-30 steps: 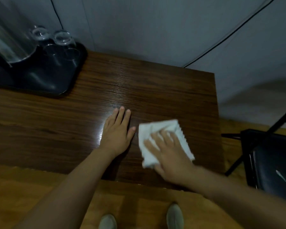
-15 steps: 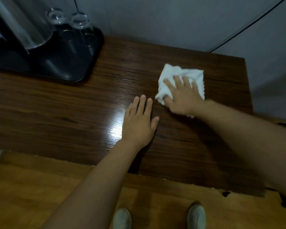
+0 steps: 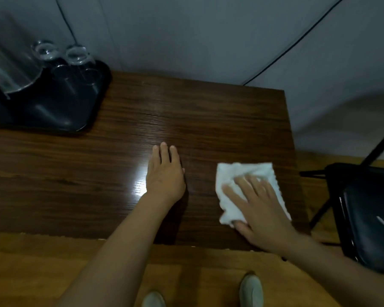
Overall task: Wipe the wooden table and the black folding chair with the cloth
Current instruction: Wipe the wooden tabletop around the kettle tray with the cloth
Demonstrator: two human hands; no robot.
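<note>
The dark wooden table [image 3: 208, 111] fills the middle of the view. A white cloth [image 3: 235, 173] lies near its right front corner. My right hand [image 3: 259, 209] presses flat on the cloth with straight, spread fingers. My left hand [image 3: 165, 173] rests flat on the bare tabletop to the left of the cloth, fingers straight. The black folding chair [image 3: 368, 213] stands on the floor to the right of the table, only partly in view.
A black tray [image 3: 53, 111] sits at the table's back left, holding two upturned glasses [image 3: 75, 56] and a clear jug [image 3: 9, 63]. A grey wall runs behind the table, with a black cable [image 3: 297, 41] on it. My shoes [image 3: 251, 291] stand on the wooden floor.
My right hand has dragged the cloth from the table's far right part back toward the front right corner. The left hand stays flat on the table.
</note>
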